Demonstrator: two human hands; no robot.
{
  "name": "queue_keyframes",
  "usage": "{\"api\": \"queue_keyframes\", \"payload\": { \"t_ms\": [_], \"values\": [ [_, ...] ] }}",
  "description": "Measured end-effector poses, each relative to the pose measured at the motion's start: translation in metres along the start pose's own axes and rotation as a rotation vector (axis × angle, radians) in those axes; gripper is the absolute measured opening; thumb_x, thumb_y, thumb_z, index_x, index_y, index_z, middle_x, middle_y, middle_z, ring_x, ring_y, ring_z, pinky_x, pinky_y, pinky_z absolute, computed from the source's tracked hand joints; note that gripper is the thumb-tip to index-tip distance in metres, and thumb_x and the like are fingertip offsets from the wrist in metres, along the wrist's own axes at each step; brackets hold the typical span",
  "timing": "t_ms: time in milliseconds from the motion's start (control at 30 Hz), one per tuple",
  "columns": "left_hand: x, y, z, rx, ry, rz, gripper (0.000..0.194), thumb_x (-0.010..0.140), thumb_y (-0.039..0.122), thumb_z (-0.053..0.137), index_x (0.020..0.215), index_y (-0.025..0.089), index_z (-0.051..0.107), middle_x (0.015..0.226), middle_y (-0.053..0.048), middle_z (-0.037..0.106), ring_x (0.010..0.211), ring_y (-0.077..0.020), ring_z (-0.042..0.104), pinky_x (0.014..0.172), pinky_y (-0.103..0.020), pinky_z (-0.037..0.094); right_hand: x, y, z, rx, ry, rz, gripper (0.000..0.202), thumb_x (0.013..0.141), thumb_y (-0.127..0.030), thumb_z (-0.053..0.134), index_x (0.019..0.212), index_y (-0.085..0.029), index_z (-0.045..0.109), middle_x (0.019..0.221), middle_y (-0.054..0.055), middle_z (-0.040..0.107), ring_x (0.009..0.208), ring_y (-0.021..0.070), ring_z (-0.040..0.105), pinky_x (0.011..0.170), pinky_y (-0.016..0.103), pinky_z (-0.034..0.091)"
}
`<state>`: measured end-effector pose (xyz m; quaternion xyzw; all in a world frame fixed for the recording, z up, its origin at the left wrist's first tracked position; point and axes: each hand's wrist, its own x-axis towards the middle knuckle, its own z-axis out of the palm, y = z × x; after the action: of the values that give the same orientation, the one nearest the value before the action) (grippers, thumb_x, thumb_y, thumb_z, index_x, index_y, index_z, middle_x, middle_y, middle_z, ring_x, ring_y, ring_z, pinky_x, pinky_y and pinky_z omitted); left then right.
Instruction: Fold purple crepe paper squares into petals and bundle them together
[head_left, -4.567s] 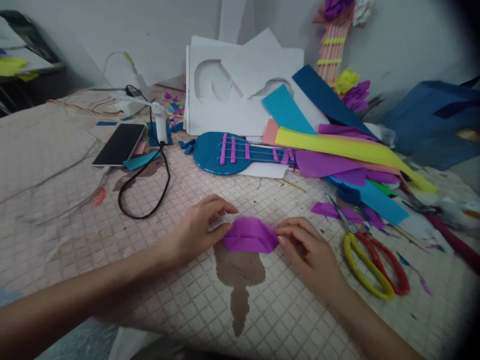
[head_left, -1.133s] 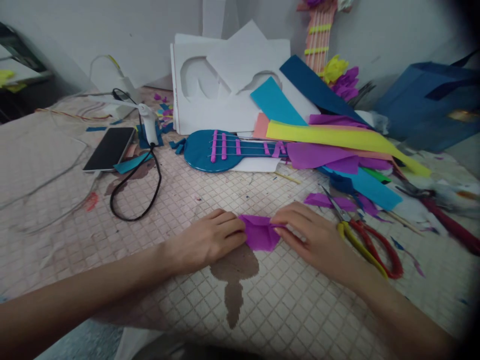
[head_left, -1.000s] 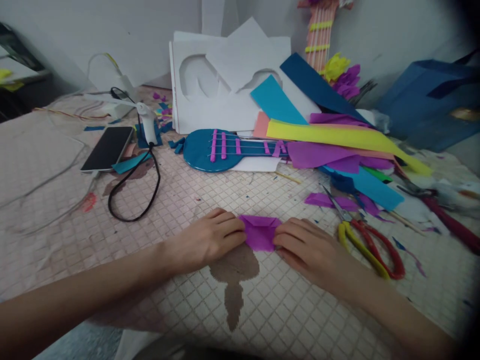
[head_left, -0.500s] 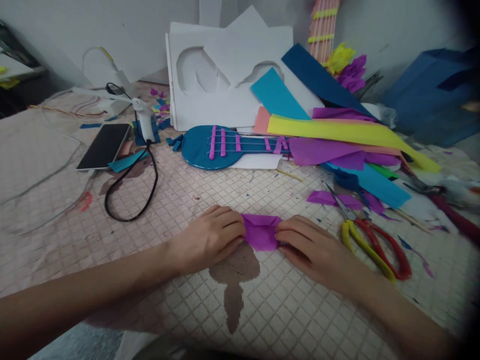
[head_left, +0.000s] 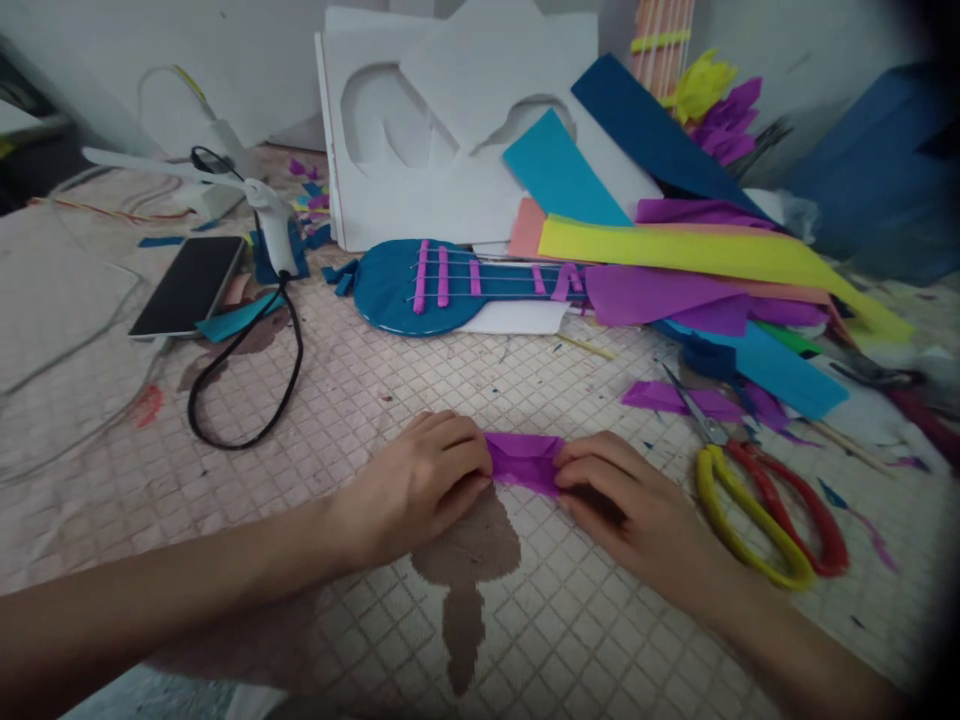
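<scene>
A small purple paper piece [head_left: 524, 463] with folded edges lies between my hands on the patterned tablecloth [head_left: 360, 640]. My left hand [head_left: 427, 480] pinches its left end. At its right end, my right hand [head_left: 626, 490] grips it between thumb and fingers. Behind it rests a small blue guitar-shaped model [head_left: 397, 288] with pink strips and thin strings. To the right lie scissors [head_left: 716, 432] with one yellow and one red handle, partly opened.
A black phone [head_left: 190, 286], a white stand [head_left: 274, 225] and a looped black cord [head_left: 196, 425] are at left. White sheets [head_left: 375, 200] stand behind. Yellow [head_left: 675, 250], light blue [head_left: 787, 370] and dark blue [head_left: 652, 130] strips pile up at right.
The lower part of the purple paper has been folded up, so the piece looks narrower. Both hands keep their hold on its ends. The view has shifted slightly.
</scene>
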<state>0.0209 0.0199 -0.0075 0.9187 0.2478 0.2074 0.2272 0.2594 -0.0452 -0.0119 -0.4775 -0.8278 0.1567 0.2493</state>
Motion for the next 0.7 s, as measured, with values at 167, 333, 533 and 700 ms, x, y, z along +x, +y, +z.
{"api": "queue_keyframes", "payload": {
  "t_ms": [167,333,533,700],
  "values": [
    [0.0006,0.0025,0.0037,-0.073,0.034,-0.093,0.001,0.085,0.016,0.059,0.085,0.016,0.059,0.089,-0.004,0.060,0.084,-0.0176,0.054,0.078,-0.035,0.044,0.0015,-0.0019,0.0009,0.079,0.005,0.089,0.014,0.087,-0.010,0.050,0.088,-0.022,0.055,0.097,0.006,0.057,0.092,0.0180,0.056,0.075,0.032,0.049],
    [0.0027,0.0042,0.0050,-0.112,0.050,-0.147,0.006,0.084,0.013,0.058,0.078,0.015,0.057,0.085,-0.003,0.059,0.080,-0.0158,0.054,0.075,-0.033,0.044,0.0018,-0.0025,0.0018,0.124,0.020,0.169,0.013,0.085,-0.010,0.051,0.084,-0.023,0.053,0.097,0.005,0.055,0.091,0.0181,0.056,0.075,0.033,0.049],
    [0.0039,0.0051,0.0053,-0.134,0.054,-0.173,0.005,0.086,0.015,0.056,0.081,0.016,0.058,0.085,-0.003,0.059,0.080,-0.0158,0.054,0.074,-0.034,0.044,0.0025,-0.0059,0.0056,0.123,0.039,0.214,0.013,0.084,-0.010,0.050,0.082,-0.023,0.052,0.096,0.005,0.054,0.092,0.0187,0.055,0.073,0.032,0.048],
    [0.0019,0.0037,0.0066,-0.134,0.064,-0.163,0.006,0.081,0.018,0.064,0.081,0.016,0.058,0.088,-0.003,0.059,0.084,-0.0175,0.054,0.077,-0.036,0.044,0.0025,-0.0057,0.0062,0.130,0.034,0.214,0.012,0.085,-0.011,0.050,0.083,-0.022,0.052,0.096,0.004,0.053,0.092,0.0176,0.055,0.074,0.031,0.047]
  ]
}}
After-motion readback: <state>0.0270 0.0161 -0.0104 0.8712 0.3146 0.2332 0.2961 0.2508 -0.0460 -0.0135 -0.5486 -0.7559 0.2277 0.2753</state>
